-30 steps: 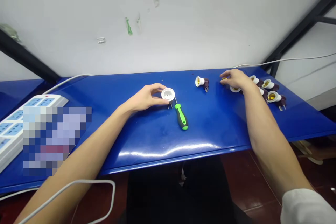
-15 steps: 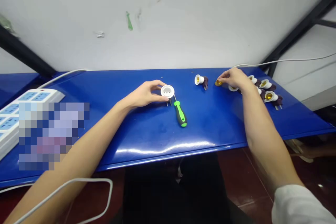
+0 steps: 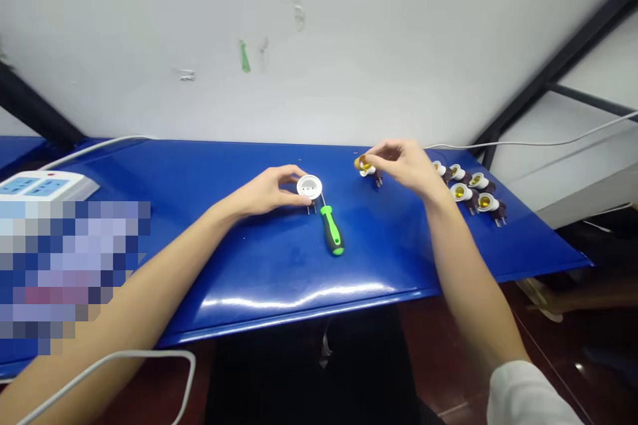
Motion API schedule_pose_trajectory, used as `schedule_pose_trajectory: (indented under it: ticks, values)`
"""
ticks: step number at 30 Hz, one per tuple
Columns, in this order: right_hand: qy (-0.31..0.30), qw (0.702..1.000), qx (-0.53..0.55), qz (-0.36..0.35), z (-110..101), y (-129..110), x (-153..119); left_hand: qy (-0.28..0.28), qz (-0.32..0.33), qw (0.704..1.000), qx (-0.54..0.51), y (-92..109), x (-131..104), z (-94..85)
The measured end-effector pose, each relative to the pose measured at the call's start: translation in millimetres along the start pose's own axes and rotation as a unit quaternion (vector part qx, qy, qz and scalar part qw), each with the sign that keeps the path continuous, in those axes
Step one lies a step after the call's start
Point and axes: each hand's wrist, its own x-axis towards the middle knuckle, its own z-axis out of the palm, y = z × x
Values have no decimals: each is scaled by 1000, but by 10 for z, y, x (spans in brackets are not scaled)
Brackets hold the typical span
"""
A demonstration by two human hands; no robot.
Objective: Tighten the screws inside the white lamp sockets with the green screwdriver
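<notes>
Gleaming blue, a table (image 3: pixel 269 272) lines the wall (image 3: pixel 373 73).

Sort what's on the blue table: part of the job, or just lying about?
Likely part of the job:
round white two-pronged socket piece, in left hand
gold-coloured metal shell, in right hand
green and black screwdriver
white-and-brown lamp holders: five clustered, one by the right hand

Probably just lying about:
white rectangular power strip with blue outlets
white cable behind it
pixelated item, unidentifiable

Soft light fills the wall (image 3: pixel 349 93), white glare streaks the blue tabletop (image 3: pixel 284 259), the floor (image 3: pixel 438 358) lies dim, and pixelation masks a patch at left.
</notes>
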Motion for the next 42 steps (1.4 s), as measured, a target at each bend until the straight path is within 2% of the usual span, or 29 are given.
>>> schedule_pose_trajectory:
  ticks: [3,6,11,16,24,28,31,32,35,37,39,42]
  values:
    - [-69,997,-2,-45,351,-259,-31,-8,10,1000,-13,-50,-8,1]
    - [-104,990,-12,-94,576,-373,-33,-11,11,1000,-25,-74,-18,12]
    - [-74,979,-51,-184,695,-268,-69,-21,7,998,-51,-53,-30,48]
    - [-63,966,-88,-234,752,-195,-128,-22,15,998,-56,-30,-36,83]
    - [-83,965,-134,-208,858,-232,-160,-26,10,998,-49,-4,-44,117]
    - [-70,970,-97,-214,861,-197,-138,-29,11,998,-57,-13,-42,123]
    - [-61,972,-61,-220,784,-131,-123,-27,10,998,-51,-4,-45,122]
    - [-79,972,-53,-213,749,-103,-122,-25,10,999,-45,2,-46,119]
    - [-193,964,-35,-179,669,-20,-124,-10,21,1000,-8,11,-44,102]
    - [-245,955,-27,-162,670,19,-125,2,33,999,27,7,-41,87]
    - [-246,956,-26,-156,716,38,-121,8,42,998,52,1,-40,76]
    - [-214,963,-14,-165,817,40,-113,7,48,997,61,0,-41,73]
